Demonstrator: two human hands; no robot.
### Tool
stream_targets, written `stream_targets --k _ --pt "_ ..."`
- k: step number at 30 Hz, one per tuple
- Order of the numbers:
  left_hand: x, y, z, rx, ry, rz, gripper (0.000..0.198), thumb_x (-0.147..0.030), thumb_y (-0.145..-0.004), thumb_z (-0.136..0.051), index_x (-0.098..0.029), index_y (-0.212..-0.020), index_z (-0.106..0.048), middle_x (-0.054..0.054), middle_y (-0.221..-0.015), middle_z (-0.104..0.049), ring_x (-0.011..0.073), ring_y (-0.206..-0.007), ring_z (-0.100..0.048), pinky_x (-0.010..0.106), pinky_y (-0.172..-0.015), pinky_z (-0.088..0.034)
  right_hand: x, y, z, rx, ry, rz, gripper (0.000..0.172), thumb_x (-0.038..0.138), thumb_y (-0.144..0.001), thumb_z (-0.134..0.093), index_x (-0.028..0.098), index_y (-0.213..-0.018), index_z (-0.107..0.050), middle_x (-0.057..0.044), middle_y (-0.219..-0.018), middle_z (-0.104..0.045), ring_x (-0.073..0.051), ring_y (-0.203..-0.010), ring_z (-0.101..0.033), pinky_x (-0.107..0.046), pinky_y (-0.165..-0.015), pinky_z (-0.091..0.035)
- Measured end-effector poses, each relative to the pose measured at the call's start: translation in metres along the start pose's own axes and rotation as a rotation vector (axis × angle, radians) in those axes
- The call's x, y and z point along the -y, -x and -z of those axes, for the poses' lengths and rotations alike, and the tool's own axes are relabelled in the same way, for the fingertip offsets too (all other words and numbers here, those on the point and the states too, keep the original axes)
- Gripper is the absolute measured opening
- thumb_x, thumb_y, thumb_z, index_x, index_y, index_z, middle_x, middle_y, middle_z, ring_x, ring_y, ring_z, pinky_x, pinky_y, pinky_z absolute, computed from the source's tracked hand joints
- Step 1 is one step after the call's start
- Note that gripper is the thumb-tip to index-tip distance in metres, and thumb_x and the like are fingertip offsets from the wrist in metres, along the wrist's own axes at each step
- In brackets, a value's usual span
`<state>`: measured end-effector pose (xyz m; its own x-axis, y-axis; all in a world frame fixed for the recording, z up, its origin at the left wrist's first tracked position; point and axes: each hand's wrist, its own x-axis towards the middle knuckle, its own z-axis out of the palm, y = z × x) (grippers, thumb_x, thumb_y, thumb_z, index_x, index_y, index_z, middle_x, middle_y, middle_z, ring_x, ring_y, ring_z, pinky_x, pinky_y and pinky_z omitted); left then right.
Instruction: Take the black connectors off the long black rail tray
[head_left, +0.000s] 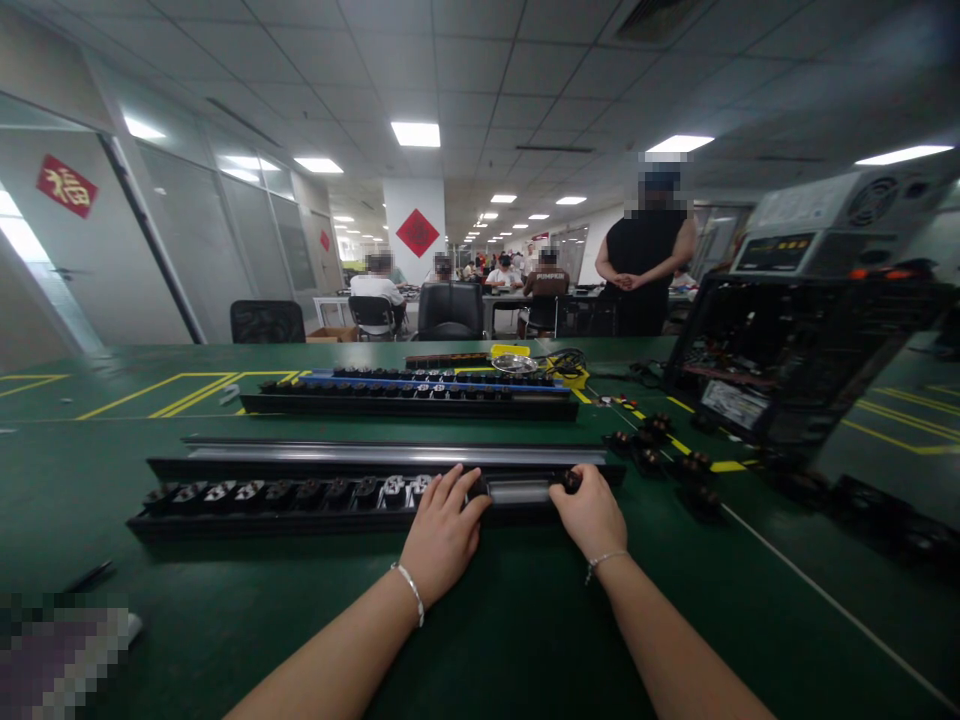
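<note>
A long black channel [300,525] lies across the table in front of me, with a row of socket modules [309,492] in it, some black and some white-faced. My left hand [442,530] rests over the right end of that row, its fingers spread and touching the channel. Beside its thumb and index finger sits a black socket module [478,487]. Further right, my right hand [594,515] pinches another black socket module [571,482] at the channel's right end. Between the hands, a bare stretch of the channel's grey inside [520,492] shows.
Behind lies another channel [390,455], then more filled strips [412,400]. Loose black modules [697,465] are scattered at right, near an opened computer case [780,350]. Cables [566,362] lie farther back. A pen [88,576] is at left. A person [646,260] stands beyond the table.
</note>
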<state>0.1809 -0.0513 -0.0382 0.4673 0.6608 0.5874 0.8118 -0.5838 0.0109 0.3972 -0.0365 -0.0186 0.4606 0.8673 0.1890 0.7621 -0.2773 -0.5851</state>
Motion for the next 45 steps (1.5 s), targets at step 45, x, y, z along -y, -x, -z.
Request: stream_targets --k 45 --pt "-0.002 -0.001 0.001 -0.036 0.008 0.054 0.045 -0.017 -0.079 -0.049 -0.026 -0.123 -0.049 0.003 -0.133 -0.050 0.0244 -0.129 -0.034 0.049 -0.108 -0.027 -0.121 -0.063 0.051 -0.151 0.305 -0.292 0.050 0.043 -0.080 -0.040 0.017 -0.121 -0.051 -0.017 -0.116 -0.057 -0.035 -0.105 -0.052 -0.046 -0.080 -0.044"
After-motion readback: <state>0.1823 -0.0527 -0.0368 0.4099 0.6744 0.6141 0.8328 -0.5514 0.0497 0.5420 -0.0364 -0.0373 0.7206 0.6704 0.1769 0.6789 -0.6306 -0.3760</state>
